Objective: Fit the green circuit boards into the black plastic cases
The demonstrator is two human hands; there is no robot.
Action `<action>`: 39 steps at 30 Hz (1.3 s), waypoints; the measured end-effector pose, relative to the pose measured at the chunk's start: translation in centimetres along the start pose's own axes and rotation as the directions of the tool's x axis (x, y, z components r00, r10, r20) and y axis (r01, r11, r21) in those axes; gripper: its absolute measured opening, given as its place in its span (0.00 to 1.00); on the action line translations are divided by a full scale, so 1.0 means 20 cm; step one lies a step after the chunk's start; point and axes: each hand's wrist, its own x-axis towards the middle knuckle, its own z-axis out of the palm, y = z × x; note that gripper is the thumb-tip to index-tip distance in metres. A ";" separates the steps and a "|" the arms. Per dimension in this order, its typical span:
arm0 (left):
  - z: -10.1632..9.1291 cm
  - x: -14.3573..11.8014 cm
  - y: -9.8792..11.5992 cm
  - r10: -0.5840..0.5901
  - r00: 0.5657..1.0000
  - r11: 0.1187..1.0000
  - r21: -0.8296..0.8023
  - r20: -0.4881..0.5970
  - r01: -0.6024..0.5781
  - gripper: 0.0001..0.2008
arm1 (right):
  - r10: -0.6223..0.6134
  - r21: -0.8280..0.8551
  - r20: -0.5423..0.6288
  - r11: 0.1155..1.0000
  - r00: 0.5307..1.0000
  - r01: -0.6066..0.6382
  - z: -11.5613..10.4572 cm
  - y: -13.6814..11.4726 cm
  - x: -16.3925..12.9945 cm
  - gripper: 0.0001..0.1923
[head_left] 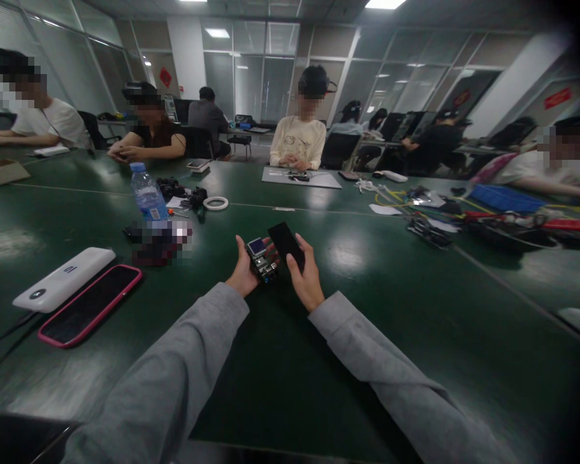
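My left hand [243, 269] holds a small circuit board [262, 260] with a little screen at its upper end and exposed parts below. In my right hand [307, 270] is a flat black rectangular panel [286, 245], tilted, with my thumb on its face; it looks like a phone or a screen. The board and the panel are side by side above the green table [290, 361], close together. Whether they touch I cannot tell. Some fingers of both hands are hidden behind what they hold.
At left lie a pink-cased phone [91, 306] and a white power bank [65, 278] with a cable. A water bottle [149, 193] stands beyond, near a tape roll [215, 203]. Tools and wires surround a blue tray [507, 198] at right. Several people sit around the table.
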 end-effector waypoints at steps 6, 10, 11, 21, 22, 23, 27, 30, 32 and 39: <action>0.01 -0.01 0.02 -0.016 1.000 1.000 -0.002 -0.003 0.016 0.39 | 0.209 0.110 0.054 0.971 0.976 -0.214 0.00 0.14 0.02 0.22; 0.01 -0.01 0.01 -0.043 0.999 0.998 0.041 -0.004 0.043 0.38 | 0.305 0.042 0.041 0.951 0.952 -0.306 0.01 0.22 0.02 0.26; 0.01 -0.01 0.01 -0.049 0.999 0.997 0.057 -0.008 0.050 0.38 | 0.290 -0.003 0.035 0.957 0.956 -0.290 0.02 0.22 0.02 0.28; 0.02 -0.03 0.04 -0.080 0.996 0.997 0.015 0.047 0.080 0.38 | 0.259 -0.176 -0.027 0.949 0.965 -0.260 -0.04 0.21 0.04 0.27; 0.01 -0.03 0.04 -0.084 0.995 0.996 0.006 0.060 0.084 0.38 | 0.262 -0.190 -0.059 0.944 0.963 -0.268 -0.08 0.23 0.06 0.27; 0.01 -0.03 0.05 -0.088 0.993 0.996 -0.002 0.075 0.088 0.38 | 0.251 -0.211 -0.105 0.940 0.962 -0.268 -0.13 0.25 0.09 0.27; -0.01 -0.02 0.06 -0.098 0.989 0.995 -0.014 0.114 0.100 0.37 | 0.180 -0.360 -0.365 0.878 0.913 -0.316 -0.51 0.46 0.17 0.27; -0.01 -0.02 0.07 -0.115 0.985 0.993 -0.015 0.126 0.117 0.38 | 0.188 -0.413 -0.582 0.770 0.791 -0.486 -0.90 0.70 0.15 0.29; -0.01 -0.02 0.07 -0.129 0.982 0.991 -0.015 0.136 0.133 0.38 | 0.197 -0.414 -0.671 0.701 0.715 -0.581 -1.16 0.86 0.09 0.27; -0.02 0.00 0.07 -0.141 0.978 0.990 -0.005 0.153 0.143 0.38 | 0.171 -0.378 -0.721 0.714 0.671 -0.589 -1.60 1.08 -0.09 0.25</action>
